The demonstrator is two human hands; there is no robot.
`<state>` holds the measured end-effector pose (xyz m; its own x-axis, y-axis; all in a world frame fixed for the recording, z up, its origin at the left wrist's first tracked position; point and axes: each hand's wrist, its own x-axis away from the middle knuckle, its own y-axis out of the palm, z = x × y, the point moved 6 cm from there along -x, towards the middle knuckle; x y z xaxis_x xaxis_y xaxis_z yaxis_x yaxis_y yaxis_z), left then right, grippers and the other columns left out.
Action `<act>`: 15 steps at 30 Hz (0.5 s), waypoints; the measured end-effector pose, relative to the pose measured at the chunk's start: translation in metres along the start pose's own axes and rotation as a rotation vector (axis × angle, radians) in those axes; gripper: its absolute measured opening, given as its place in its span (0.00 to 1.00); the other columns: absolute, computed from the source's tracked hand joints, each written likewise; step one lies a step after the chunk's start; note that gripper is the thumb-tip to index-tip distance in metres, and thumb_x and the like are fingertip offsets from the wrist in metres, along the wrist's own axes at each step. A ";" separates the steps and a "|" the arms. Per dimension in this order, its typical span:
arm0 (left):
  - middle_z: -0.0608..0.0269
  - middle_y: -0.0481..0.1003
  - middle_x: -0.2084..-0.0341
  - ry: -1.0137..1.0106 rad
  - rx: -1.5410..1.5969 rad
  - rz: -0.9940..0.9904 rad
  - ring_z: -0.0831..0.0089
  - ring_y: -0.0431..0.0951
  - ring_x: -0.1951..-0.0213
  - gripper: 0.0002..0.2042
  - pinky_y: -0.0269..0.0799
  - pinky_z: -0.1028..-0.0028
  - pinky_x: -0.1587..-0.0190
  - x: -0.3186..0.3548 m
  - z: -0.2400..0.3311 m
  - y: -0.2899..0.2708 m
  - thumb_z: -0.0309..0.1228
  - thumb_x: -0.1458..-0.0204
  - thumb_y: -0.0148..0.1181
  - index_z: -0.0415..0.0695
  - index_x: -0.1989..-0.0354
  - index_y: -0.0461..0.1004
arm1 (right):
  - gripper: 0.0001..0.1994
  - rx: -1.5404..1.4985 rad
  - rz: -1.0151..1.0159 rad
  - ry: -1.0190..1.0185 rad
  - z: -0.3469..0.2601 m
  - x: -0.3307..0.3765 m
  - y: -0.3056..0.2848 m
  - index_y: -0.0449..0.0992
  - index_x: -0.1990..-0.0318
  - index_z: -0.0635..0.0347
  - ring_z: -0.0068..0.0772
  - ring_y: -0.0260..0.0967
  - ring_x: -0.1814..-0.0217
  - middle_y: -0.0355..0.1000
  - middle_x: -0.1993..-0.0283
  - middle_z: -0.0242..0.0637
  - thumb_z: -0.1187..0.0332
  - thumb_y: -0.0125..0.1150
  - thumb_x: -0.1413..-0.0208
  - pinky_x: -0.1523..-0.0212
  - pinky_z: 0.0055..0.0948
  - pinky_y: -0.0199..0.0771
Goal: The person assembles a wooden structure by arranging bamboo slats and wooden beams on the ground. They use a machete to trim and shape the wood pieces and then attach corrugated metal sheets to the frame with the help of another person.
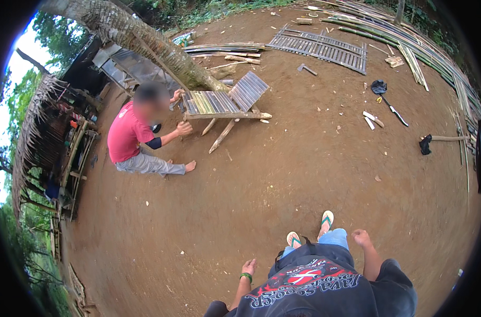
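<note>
**Reader:** Hands first, please. Where are they, and what do they hold?

**Describer:** Left hand (248, 266) hangs low at the near edge, fingers loose and released, grasping nothing; a green wristband (246, 276) circles the wrist. Right hand (361, 238) hangs on the other side, curled into a loose fist with nothing visible inside it. Both hover over bare brown dirt ground (261, 190). Between them are the person's own feet in green flip-flops (326, 220).

**Reader:** What is nearest to them?

**Describer:** Only the ground and the sandals. Everything else lies well apart.

**Reader:** And farther off?

**Describer:** Far left, another person in a red shirt (125, 133) crouches with both hands on a bamboo-slat chair frame (224, 100), which rests against a leaning palm trunk (145, 39). To the far right, a long knife (395, 112) lies by a dark cap (378, 86), with two short pale pieces (369, 119) just beside them. Nearer right lies a mallet (440, 140) with a dark head. Far back, a flat slatted panel (322, 48) lies on the ground, a hammer (306, 68) near it, and long bamboo poles (409, 37) are stacked along the right. A thatched hut (45, 121) stands at the left edge.

**Reader:** Anything blocking the way?

**Describer:** Open dirt separates the hands from the chair frame and tools.
</note>
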<state>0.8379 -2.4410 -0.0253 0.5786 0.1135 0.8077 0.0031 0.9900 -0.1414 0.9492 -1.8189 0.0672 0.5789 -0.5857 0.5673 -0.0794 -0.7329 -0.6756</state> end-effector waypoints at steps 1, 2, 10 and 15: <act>0.60 0.80 0.58 -0.064 -0.007 0.016 0.68 0.81 0.59 0.24 0.74 0.72 0.62 0.003 -0.013 -0.007 0.45 0.41 0.60 0.41 0.44 0.72 | 0.13 -0.007 -0.022 0.049 0.008 0.002 0.002 0.82 0.59 0.64 0.35 0.79 0.65 0.81 0.66 0.44 0.66 0.61 0.49 0.63 0.33 0.78; 0.59 0.80 0.58 -0.127 -0.014 0.035 0.67 0.81 0.59 0.23 0.74 0.71 0.62 0.008 -0.028 -0.016 0.45 0.41 0.60 0.41 0.44 0.72 | 0.13 -0.015 -0.048 0.096 0.016 0.005 0.004 0.82 0.60 0.64 0.35 0.79 0.67 0.81 0.67 0.44 0.66 0.61 0.49 0.65 0.33 0.78; 0.65 0.74 0.79 -0.269 -0.277 0.064 0.75 0.71 0.79 0.17 0.65 0.71 0.79 0.050 -0.076 -0.051 0.41 0.40 0.59 0.38 0.55 0.72 | 0.11 -0.034 -0.121 0.181 0.058 0.001 0.005 0.82 0.63 0.66 0.32 0.77 0.71 0.80 0.70 0.41 0.68 0.60 0.48 0.71 0.32 0.76; 0.68 0.72 0.80 -0.298 -0.240 0.085 0.77 0.70 0.81 0.15 0.63 0.72 0.79 0.066 -0.039 -0.032 0.43 0.40 0.58 0.41 0.61 0.75 | 0.12 0.043 -0.030 0.044 0.027 -0.018 -0.007 0.82 0.59 0.64 0.34 0.79 0.66 0.81 0.68 0.42 0.67 0.61 0.48 0.63 0.33 0.78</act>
<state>0.9074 -2.4682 0.0102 0.3231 0.2485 0.9132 0.1764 0.9322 -0.3161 0.9614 -1.7939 0.0489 0.5444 -0.5787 0.6073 -0.0266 -0.7355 -0.6770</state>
